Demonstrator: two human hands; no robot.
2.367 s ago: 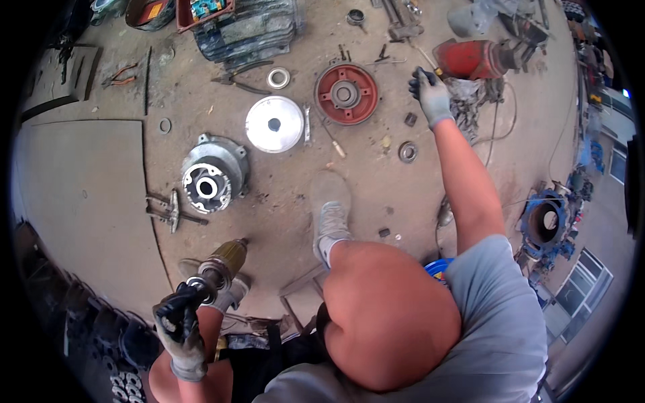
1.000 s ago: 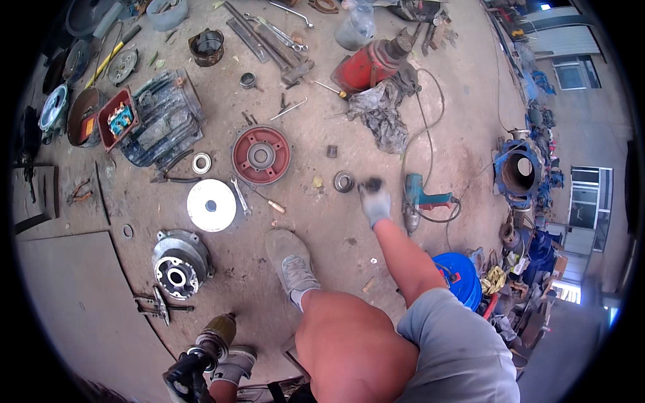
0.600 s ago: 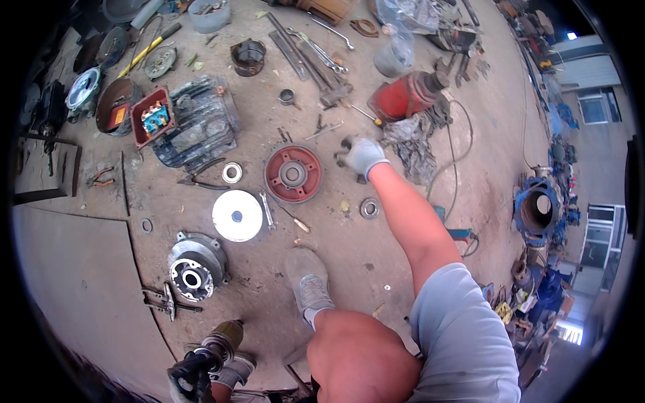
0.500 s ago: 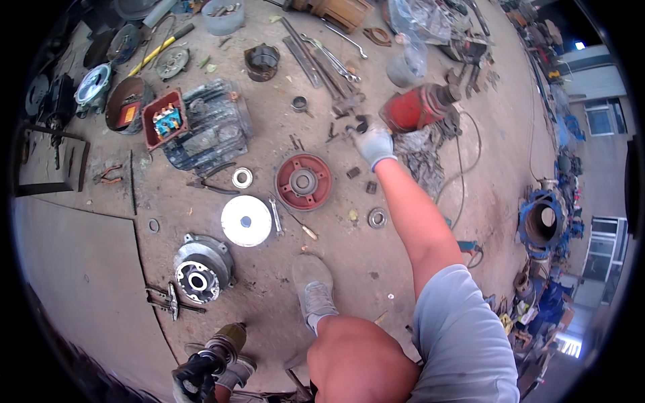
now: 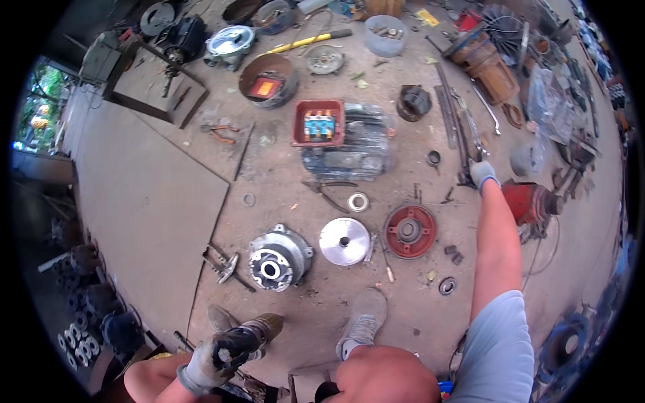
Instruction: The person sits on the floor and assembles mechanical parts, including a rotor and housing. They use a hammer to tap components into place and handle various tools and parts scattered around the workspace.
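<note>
Rotor [image 5: 270, 326]: tilted, nr L shoe [image 5: 220, 318].
L hand [image 5: 209, 366]: wrapped rd rotor's shaft end.
R hand [image 5: 483, 173]: at hammer [image 5: 464, 177] head; fingers hidden, grip can't tell.
Hammer: prob. pickup step; lift calls for firm hold, steady rotor.

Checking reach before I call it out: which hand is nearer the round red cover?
Right: the right hand is beyond the round red cover and to its right; the left hand is well short of it, to its left.

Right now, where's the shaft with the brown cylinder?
Head view, lower left: the shaft is gripped in the left hand, its brown end below the silver housing.
</note>
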